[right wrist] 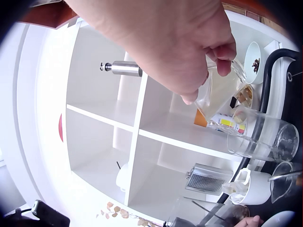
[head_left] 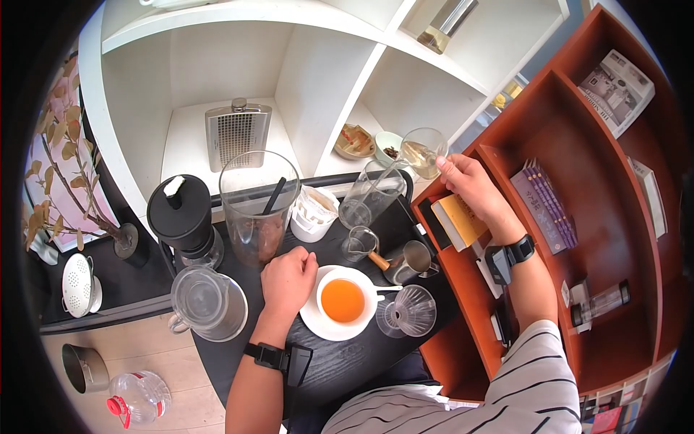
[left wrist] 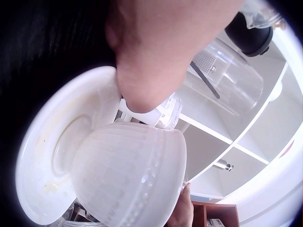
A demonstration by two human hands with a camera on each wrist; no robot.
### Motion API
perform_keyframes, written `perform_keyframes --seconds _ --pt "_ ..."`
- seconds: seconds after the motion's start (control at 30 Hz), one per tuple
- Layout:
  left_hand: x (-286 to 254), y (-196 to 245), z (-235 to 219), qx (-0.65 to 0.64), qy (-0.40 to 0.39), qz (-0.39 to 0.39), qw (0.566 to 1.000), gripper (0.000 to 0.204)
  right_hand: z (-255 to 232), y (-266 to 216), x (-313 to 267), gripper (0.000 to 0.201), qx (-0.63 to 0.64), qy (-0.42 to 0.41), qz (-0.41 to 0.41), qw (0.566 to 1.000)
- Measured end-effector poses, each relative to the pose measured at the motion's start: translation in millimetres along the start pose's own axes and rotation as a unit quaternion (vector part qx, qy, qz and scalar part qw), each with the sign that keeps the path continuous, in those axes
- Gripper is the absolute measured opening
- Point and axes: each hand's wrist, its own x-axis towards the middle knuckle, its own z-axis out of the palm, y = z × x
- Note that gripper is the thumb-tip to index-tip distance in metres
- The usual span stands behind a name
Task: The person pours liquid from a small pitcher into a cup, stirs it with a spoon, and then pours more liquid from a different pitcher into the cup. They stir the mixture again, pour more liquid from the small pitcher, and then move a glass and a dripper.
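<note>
My right hand [head_left: 471, 186] grips a small clear glass pitcher [head_left: 422, 155] holding pale liquid, tilted over a tall clear glass [head_left: 370, 197]. In the right wrist view the pitcher's lip [right wrist: 210, 119] points down toward that glass. My left hand [head_left: 289, 278] rests loosely curled, holding nothing visible, beside a white saucer [head_left: 318, 322] bearing a white cup of orange-brown tea [head_left: 343, 301]. Its fingertips are hidden under it. In the left wrist view the ribbed side of the cup [left wrist: 128, 175] fills the foreground.
Behind my left hand stand a large clear vessel [head_left: 253, 217], a black-topped grinder [head_left: 181, 217] and a white drip-bag cup [head_left: 314, 217]. A glass jug [head_left: 210, 304] sits left. A small wooden-handled pitcher [head_left: 360, 244], metal cup [head_left: 412, 262] and ribbed glass dripper [head_left: 412, 311] crowd the right.
</note>
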Motion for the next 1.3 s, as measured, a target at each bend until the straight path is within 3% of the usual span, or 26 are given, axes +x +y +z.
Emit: perform_keyframes --seconds 0.5,1.3 --pt "0 -1 2 -0.006 0.006 0.003 1.0 0.027 -15 -2 13 0.058 -0.076 0.043 -0.095 0.992" --pt "0 -1 2 -0.008 0.012 0.012 1.0 0.028 -25 -29 9 0.057 -0.198 0.105 -0.114 0.968"
